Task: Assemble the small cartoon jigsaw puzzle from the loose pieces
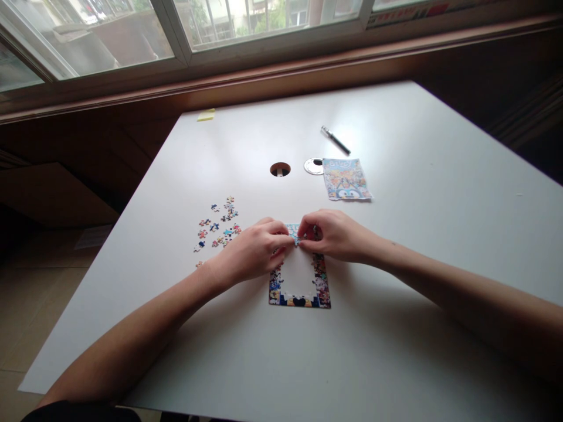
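Observation:
A partly assembled jigsaw puzzle (322, 281) lies on the white table, its colourful border framing a bare white middle. Over its upper part my two hands meet, fingertips close together. My left hand (259, 249) comes in from the left, with thumb and fingers pinched at a small light-blue puzzle piece (296, 241). From the right, my right hand (332, 234) pinches at the same piece with thumb and forefinger. Both hands cover parts of the puzzle's upper sides. Loose puzzle pieces (214, 227) lie scattered to the left of my left hand.
Beyond my right hand lies a printed picture sheet (347, 179), partly over a round metal cover (313, 166). A black pen (335, 140) is behind it. The table (396, 351) has a round cable hole (280, 169) and a yellow sticky note (206, 115) at its far edge.

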`<state>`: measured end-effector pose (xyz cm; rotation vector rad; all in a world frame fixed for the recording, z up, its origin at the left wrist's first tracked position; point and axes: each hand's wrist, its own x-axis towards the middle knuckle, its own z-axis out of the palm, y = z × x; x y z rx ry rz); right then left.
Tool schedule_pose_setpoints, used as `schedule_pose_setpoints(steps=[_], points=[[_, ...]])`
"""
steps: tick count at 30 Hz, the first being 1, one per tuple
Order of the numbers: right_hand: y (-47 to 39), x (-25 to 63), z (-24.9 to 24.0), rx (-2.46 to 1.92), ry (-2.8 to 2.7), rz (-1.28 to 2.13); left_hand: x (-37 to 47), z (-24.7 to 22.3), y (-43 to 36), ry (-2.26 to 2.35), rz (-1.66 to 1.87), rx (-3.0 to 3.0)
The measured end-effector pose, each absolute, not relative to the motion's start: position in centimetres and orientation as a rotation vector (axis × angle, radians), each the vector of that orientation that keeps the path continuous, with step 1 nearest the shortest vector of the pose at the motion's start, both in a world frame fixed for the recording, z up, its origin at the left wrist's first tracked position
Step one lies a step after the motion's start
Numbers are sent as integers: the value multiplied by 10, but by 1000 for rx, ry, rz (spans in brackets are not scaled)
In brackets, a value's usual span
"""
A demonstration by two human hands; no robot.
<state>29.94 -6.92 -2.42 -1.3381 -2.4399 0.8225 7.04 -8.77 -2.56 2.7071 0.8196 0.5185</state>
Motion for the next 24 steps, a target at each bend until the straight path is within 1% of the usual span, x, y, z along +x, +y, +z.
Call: schedule_pose_setpoints(steps=[24], points=[[-70, 299, -25, -1290, -2455, 794, 77, -21, -95, 852, 352, 2853]])
